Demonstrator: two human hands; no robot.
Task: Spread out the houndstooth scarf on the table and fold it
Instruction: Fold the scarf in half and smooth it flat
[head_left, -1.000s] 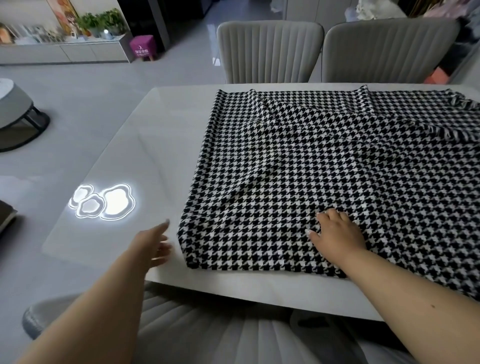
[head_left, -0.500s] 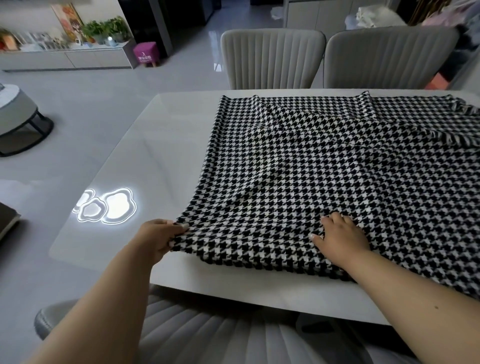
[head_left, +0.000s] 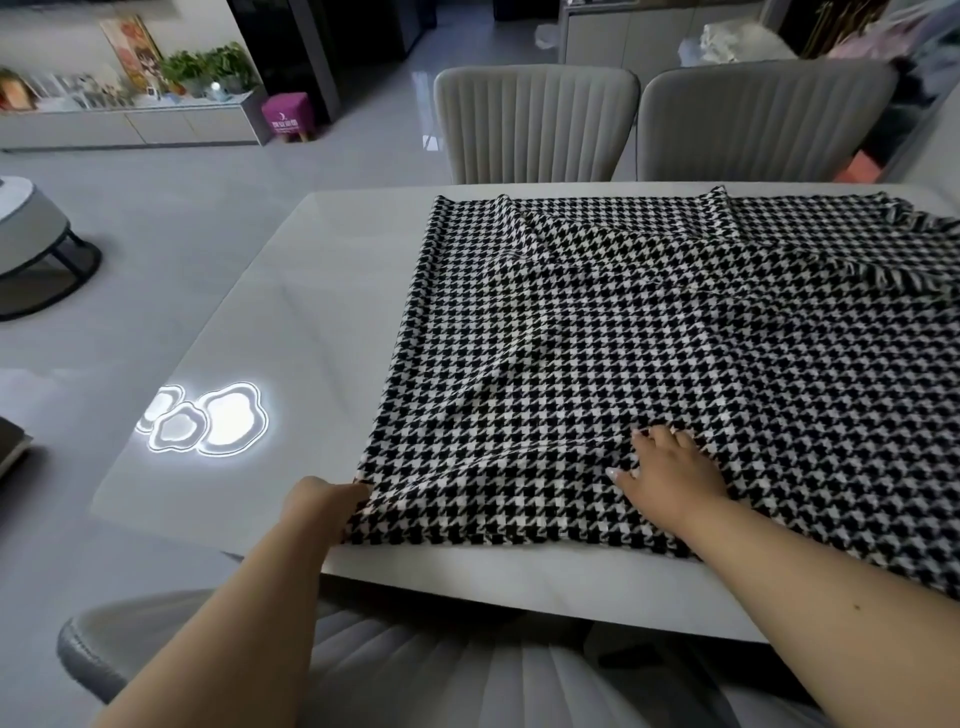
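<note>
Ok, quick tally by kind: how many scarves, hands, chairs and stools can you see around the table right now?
Scarf: 1
Hands: 2, left hand, right hand
Chairs: 3, two across the table, one near
Stool: 1
Total: 7

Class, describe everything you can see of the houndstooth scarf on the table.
The houndstooth scarf is a black-and-white woven cloth, soft-looking, lying mostly flat on the pale glossy table, with shallow creases and a fringed edge at far right. It runs out of view to the right. The left hand pinches its near left corner; the right hand rests on top of it near the front edge.
</note>
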